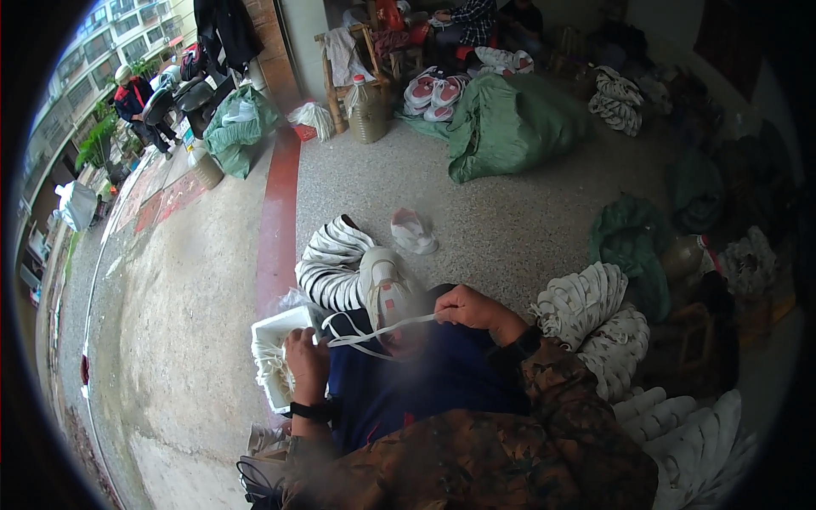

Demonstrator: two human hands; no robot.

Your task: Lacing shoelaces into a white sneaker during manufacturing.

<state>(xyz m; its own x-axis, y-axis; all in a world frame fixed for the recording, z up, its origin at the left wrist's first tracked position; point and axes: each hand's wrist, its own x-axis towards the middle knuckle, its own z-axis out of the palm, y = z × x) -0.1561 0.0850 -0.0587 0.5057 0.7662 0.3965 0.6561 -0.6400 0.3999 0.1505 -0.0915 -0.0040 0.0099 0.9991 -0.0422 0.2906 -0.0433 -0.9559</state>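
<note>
A white shoelace (399,325) stretches between my hands across my lap. My right hand (470,309) is closed, pinching one end of it. The other end reaches the fingers of my left hand (307,364), which are closed on it beside a white box (262,333) of loose laces. Behind the lace a pale shoe upper (384,274) with small reddish patches rests at my knees; its lower part is blurred. A curved row of nested white shoe uppers (327,265) lies just beyond, on the left.
Stacks of white uppers (586,310) lie to my right. A single small upper (413,231) is on the speckled floor ahead. Farther off are a large green sack (514,123), a plastic jug (366,112) and a wooden chair (336,76). People sit at the back; another stands outside, left.
</note>
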